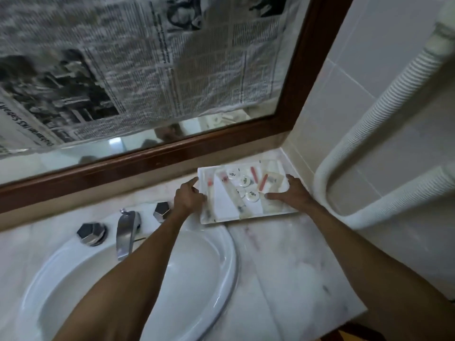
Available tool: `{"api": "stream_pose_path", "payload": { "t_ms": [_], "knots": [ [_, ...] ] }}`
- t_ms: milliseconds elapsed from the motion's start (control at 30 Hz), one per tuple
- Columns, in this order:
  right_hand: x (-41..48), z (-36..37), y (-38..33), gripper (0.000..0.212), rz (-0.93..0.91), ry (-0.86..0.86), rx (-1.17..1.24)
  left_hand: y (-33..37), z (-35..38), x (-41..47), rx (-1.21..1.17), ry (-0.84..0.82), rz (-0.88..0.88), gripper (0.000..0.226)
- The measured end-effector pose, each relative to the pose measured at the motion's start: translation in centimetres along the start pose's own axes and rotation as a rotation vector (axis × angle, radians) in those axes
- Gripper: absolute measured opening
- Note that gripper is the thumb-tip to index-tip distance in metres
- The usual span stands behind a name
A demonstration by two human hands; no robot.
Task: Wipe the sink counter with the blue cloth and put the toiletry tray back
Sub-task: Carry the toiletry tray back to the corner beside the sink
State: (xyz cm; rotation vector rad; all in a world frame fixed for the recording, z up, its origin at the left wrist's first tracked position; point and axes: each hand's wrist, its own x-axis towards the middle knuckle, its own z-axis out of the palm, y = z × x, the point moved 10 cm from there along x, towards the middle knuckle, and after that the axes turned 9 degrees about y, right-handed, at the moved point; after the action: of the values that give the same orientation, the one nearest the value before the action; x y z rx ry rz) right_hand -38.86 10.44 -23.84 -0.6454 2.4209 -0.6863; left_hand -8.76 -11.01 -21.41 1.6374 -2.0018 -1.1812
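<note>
A white toiletry tray (206, 219) sits on the marble counter (283, 267) in the back right corner, by the mirror frame and the tiled wall. It holds several small packets, round white lids and red-capped tubes. My left hand (188, 196) grips the tray's left edge, fingers curled on the rim. My right hand (291, 193) grips the right side, thumb lying across the tray's contents. No blue cloth is in view.
A white oval sink (209, 279) fills the lower left, with a chrome tap (126, 232) and two faceted chrome knobs (91, 233) behind it. A wood-framed mirror (283, 124) covered in newspaper stands behind. A white ribbed hose (369, 119) loops on the right wall.
</note>
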Motion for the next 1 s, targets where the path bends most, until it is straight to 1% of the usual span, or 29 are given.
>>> {"api": "stream_pose_path", "payload": {
  "t_ms": [67, 133, 233, 333, 433, 667, 767, 933, 1000],
  "knots": [
    [-0.2, -0.7, -1.7, 0.138, -0.037, -0.03, -0.073, 0.1, 1.0, 0.5, -0.012, 0.006, -0.026, 0.072],
    [-0.1, -0.7, -2.1, 0.147, -0.038, -0.116, -0.172, 0.2, 2.1, 1.3, -0.018, 0.026, -0.045, 0.071],
    [0.7, -0.7, -1.9, 0.153, -0.053, -0.204, -0.336, 0.0, 3.4, 2.0, -0.025, 0.047, -0.091, 0.068],
    [2.2, -0.6, -1.3, 0.164, -0.066, -0.198, -0.42, 0.1, 4.6, 2.4, -0.013, 0.05, -0.097, 0.069],
    [3.4, -0.5, -1.3, 0.167, -0.089, -0.19, -0.441, 0.4, 5.3, 2.8, -0.025, 0.062, -0.097, 0.069],
    [5.2, -1.1, -1.7, 0.166, -0.134, -0.151, -0.402, 1.0, 6.7, 3.8, -0.042, 0.06, -0.147, 0.072],
    [5.7, -1.1, -1.7, 0.16, -0.167, -0.133, -0.368, 1.2, 7.1, 3.8, -0.063, 0.059, -0.158, 0.073],
    [6.2, -2.3, -2.2, 0.134, -0.212, -0.027, -0.283, 1.6, 8.0, 3.3, -0.108, 0.031, -0.188, 0.08],
    [6.2, -2.6, -2.4, 0.126, -0.243, -0.002, -0.297, 2.5, 8.4, 3.0, -0.139, 0.002, -0.187, 0.085]
  ]
}}
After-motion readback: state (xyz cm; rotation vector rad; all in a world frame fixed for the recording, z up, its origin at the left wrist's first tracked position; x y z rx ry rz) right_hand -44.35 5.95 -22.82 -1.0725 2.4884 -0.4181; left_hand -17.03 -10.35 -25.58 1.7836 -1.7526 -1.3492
